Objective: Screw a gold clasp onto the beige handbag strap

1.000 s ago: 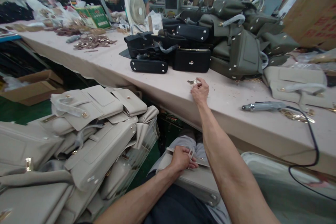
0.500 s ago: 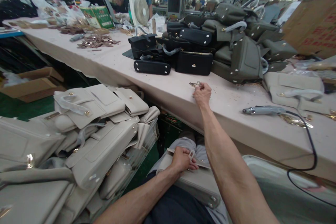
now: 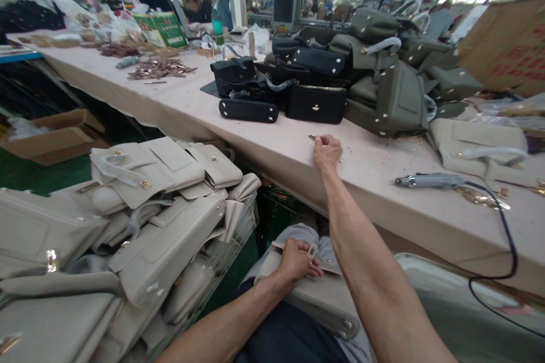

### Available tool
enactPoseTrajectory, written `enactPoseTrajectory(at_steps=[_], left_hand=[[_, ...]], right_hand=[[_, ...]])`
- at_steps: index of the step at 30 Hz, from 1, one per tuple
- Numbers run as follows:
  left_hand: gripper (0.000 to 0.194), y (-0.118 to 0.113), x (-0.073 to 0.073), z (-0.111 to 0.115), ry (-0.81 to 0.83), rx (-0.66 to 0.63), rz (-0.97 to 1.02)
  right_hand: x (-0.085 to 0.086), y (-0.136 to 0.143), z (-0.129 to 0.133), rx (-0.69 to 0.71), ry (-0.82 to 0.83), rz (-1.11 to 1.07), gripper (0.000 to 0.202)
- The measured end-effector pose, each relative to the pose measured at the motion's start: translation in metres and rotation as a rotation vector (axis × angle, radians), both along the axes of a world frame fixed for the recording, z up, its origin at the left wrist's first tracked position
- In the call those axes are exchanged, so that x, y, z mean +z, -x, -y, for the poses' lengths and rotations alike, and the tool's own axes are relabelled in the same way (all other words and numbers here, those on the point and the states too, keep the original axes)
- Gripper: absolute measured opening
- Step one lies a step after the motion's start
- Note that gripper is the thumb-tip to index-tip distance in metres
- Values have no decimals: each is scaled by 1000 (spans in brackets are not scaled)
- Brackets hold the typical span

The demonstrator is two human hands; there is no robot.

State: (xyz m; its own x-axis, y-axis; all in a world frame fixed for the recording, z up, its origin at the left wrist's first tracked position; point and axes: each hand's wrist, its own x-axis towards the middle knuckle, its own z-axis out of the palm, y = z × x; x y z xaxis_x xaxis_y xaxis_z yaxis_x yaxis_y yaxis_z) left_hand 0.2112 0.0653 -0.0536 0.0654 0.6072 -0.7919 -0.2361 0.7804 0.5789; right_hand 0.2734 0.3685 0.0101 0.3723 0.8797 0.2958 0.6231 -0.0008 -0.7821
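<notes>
Far to the left of both hands, a heap of cream bags (image 3: 157, 227) slumps off the side of the long table (image 3: 264, 142), reaching almost to the person's knee. Behind that heap, well away from the hands, an open cardboard box (image 3: 55, 136) sits on the green floor.

The left hand (image 3: 298, 261) lies low, on the person's lap, below the table edge. It presses down on a cream bag (image 3: 317, 298) lying across the knees, fingers curled over the bag's top edge and over a small pale tab there.

Up and slightly right of it, the right hand (image 3: 327, 152) rests on the tabletop at the end of an outstretched arm. Its fingers are bent and pinch a small metal fitting (image 3: 314, 138) that pokes out on the hand's left side; how much of the piece is inside the grip cannot be told.

Just beyond the right hand stand black bags (image 3: 276, 91), and behind and right of them a pile of olive bags (image 3: 387, 74). To the right of the right hand, apart from it, a grey hand tool (image 3: 428, 180) lies on the table with its black cord (image 3: 508, 244) looping off the edge. Another cream bag (image 3: 477, 142) lies beyond the tool.
</notes>
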Motion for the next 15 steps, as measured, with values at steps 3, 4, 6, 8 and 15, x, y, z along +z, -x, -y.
enactPoseTrajectory(at_steps=[3,4,6,8,15], left_hand=[[24,1,1,0,12,3,11],[25,1,2,0,16,7,13],[26,2,3,-1,18,6,15],[27,2,4,-1,17,2,19],[25,4,-2,2,14,23,22]], right_hand=[[3,6,5,-88,75,89,24],[4,7,6,-100,100,99,24],[5,8,7,-96,128,98,28],[5,7,6,-82,141,90,32],[-5,-11,-6,52,116,-88,28]])
